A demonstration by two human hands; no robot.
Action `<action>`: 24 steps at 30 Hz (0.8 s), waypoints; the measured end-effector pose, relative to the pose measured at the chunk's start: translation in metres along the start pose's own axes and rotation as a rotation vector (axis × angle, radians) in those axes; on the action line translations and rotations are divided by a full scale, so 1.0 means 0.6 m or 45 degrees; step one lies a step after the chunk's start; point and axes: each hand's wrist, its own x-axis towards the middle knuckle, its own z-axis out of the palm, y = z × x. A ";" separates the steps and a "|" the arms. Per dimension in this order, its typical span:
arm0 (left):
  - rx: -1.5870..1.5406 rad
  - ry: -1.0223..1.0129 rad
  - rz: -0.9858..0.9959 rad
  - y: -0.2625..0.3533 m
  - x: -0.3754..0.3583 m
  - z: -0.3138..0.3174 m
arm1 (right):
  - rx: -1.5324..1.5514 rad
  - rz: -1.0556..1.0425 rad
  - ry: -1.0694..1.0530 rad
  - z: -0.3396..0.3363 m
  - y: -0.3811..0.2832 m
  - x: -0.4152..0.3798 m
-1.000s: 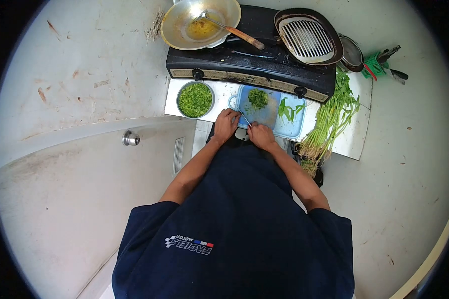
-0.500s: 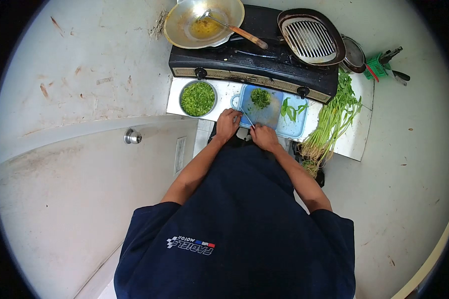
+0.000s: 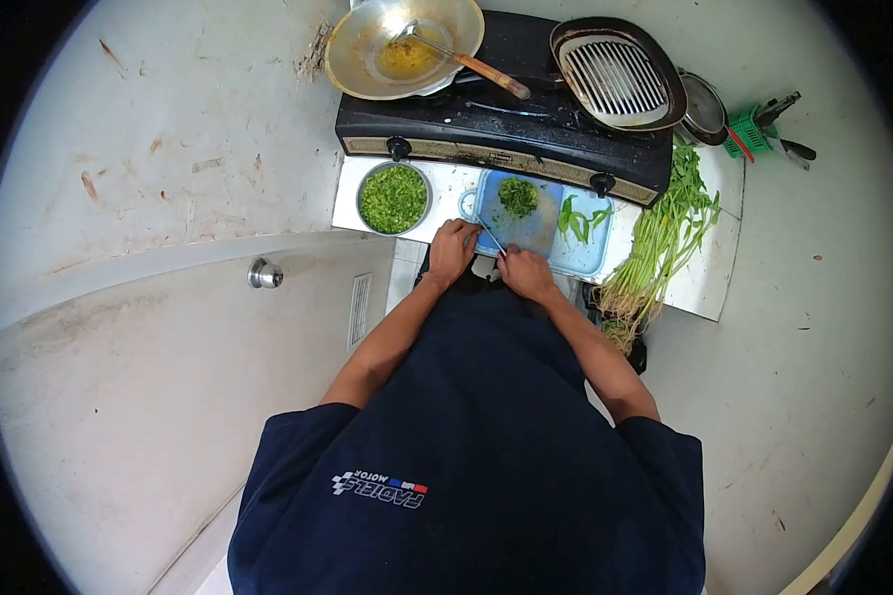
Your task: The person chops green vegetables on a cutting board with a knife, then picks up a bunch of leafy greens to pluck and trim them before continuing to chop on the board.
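Note:
My right hand point(image 3: 526, 272) is closed on the handle of a knife point(image 3: 490, 234), whose thin blade points up and left over the near left part of a blue cutting board point(image 3: 536, 230). My left hand point(image 3: 453, 248) is at the board's near left corner, fingers bent together close to the blade; what they hold, if anything, is hidden. A small heap of chopped greens point(image 3: 517, 196) lies on the board beyond both hands. Several loose green leaves point(image 3: 582, 219) rest on the light blue tray point(image 3: 593, 260) to the right.
A round bowl of chopped greens point(image 3: 393, 198) stands left. Behind is a black stove point(image 3: 486, 119) with a wok point(image 3: 367, 59) and a grill pan point(image 3: 620, 79). Long-stemmed greens point(image 3: 660, 243) lie right, near a green basket point(image 3: 749, 131) of utensils.
The knife blade has shifted slightly at the board's near left part. Both hands stay in nearly the same place, and the heap of greens looks unchanged.

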 end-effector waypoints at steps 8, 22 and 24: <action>0.048 -0.012 0.084 0.003 0.010 -0.004 | 0.031 0.151 0.059 -0.012 0.022 0.000; 0.079 -0.051 0.126 0.013 0.043 0.020 | 0.107 0.122 0.037 -0.037 0.016 -0.009; 0.062 -0.046 0.145 0.015 0.044 0.015 | 0.072 0.099 0.004 -0.043 0.012 -0.011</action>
